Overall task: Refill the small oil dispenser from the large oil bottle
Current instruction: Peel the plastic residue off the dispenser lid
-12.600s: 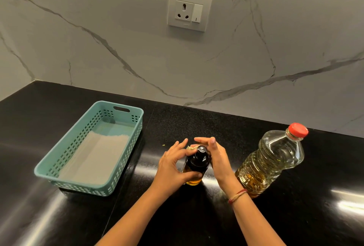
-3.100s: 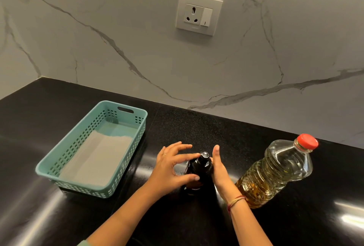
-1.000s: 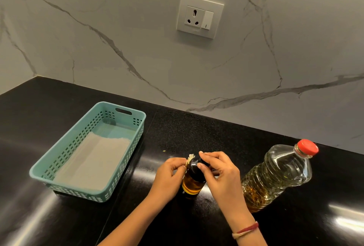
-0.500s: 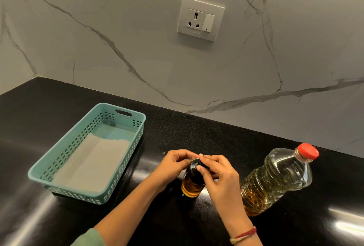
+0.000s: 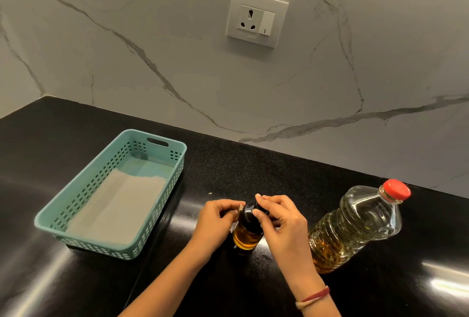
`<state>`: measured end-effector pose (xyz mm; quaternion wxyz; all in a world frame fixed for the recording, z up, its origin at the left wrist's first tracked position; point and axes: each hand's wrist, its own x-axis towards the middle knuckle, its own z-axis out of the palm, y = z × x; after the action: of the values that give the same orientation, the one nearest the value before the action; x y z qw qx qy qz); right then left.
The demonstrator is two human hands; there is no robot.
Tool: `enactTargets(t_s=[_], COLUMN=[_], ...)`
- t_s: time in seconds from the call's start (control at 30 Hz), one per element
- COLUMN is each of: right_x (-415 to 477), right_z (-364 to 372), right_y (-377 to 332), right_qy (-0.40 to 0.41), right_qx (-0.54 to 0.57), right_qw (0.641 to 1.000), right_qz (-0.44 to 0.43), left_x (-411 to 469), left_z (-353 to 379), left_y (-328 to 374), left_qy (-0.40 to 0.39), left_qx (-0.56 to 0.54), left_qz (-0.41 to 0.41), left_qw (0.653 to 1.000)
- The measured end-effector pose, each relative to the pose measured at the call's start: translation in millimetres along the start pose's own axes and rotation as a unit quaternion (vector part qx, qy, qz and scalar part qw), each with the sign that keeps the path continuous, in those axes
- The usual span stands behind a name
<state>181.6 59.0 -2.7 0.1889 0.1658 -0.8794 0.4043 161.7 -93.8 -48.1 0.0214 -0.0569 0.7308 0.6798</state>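
One worktop: a black counter (image 5: 253,169) is running under everything, polished enough to be throwing white glare back along its near edge.
Room: a pale marble-look wall (image 5: 152,37) with grey veins is rising behind it, and a white socket plate (image 5: 257,18) with a switch is sitting high on that wall.
Left side: a teal basket (image 5: 101,248) is resting on the counter, with a pale liner (image 5: 119,210) lying flat inside.
Centre: the small oil dispenser (image 5: 247,236) is standing on the counter between the basket and the large oil bottle (image 5: 355,225), which is standing just beside the right forearm.
Left hand (image 5: 215,225): its fingers are curling in against the dispenser's neck, steadying it.
Right hand (image 5: 284,225): its thumb and fingers are pinching the black cap (image 5: 250,215) from above.
Since three seconds ago: both hands were spread loosely either side of the dispenser; now both are closing on it, the right one having come over the top.
Unchanged: the large bottle is staying where it was, its red cap (image 5: 396,189) still on.
Materials: the dispenser is showing amber oil through a clear rounded body; the large bottle is clear ribbed plastic, oil pooling in its lower part; the basket walls are a lattice of small square holes.
Wrist: a red and pale thread band (image 5: 313,297) is circling the right wrist.
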Motion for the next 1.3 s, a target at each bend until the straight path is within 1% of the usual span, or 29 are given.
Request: enactTargets(t_s=[0.07, 0.17, 0.23, 0.3, 0.37, 0.5, 0.6, 0.67, 0.77, 0.83, 0.87, 1.0, 1.07, 1.13, 1.2, 1.27, 1.3], right_x=[0, -1, -1, 0, -1, -1, 1, 3, 4, 4, 4, 6, 6, 6, 7, 7, 7], right_z=[0, 0, 0, 1, 1, 0, -2, -2, -3, -3, -3, -5, -5, -5, -5, -5, -5], right_y=[0, 0, 0, 1, 1, 0, 0, 1, 1, 1, 0, 0, 0, 0, 0, 0, 0], right_qy=[-0.001, 0.001, 0.001, 0.001, -0.001, 0.004, 0.001, -0.001, 0.0, 0.001, 0.0, -0.009, -0.013, -0.014, -0.014, -0.015, -0.015], right_qx=[0.0, 0.003, 0.002, 0.0, -0.001, -0.006, -0.014, -0.015, -0.013, -0.009, -0.008, -0.011, -0.01, -0.006, -0.006, -0.007, -0.007], right_qw=[1.0, 1.0, 1.0, 1.0, 1.0, 1.0, 1.0, 1.0, 1.0, 1.0, 1.0, 1.0, 1.0, 1.0, 1.0, 1.0, 1.0], right_qz=[-0.001, -0.001, -0.002, -0.005, -0.007, -0.012, -0.013, -0.015, -0.014, -0.013, -0.013, -0.016, -0.012, -0.007, -0.008, -0.01, -0.011], left_x=[-9, -12, -11, -10, -10, -14, -19, -24, -32, -35, -36, -40, -43, -45, -47, -50, -52], left_z=[1, 1, -1, -3, -4, 0, 4, 7, 11, 14, 14, 15, 20, 26, 30, 32, 32], left_y=[3, -6, -16, -23, -20, 4, 6, -5, -24, -28, -25, -1, 3, -4, -18, -28, -30], left_qy=[0.017, 0.017, -0.003, -0.025, -0.021, 0.03, 0.058, 0.066, 0.077, 0.093, 0.1, 0.119, 0.14, 0.163, 0.167, 0.157, 0.157], left_qx=[-0.003, 0.058, 0.105, 0.127, 0.111, 0.024, 0.038, 0.066, 0.079, 0.043, 0.02, -0.064, -0.111, -0.144, -0.162, -0.159, -0.148], left_qz=[0.018, 0.031, 0.011, -0.018, -0.023, 0.029, 0.049, 0.037, -0.015, -0.048, -0.052, 0.009, 0.009, -0.03, -0.084, -0.122, -0.126], left_qw=[1.0, 0.998, 0.994, 0.991, 0.993, 0.999, 0.996, 0.995, 0.994, 0.994, 0.993, 0.991, 0.984, 0.976, 0.969, 0.967, 0.968])
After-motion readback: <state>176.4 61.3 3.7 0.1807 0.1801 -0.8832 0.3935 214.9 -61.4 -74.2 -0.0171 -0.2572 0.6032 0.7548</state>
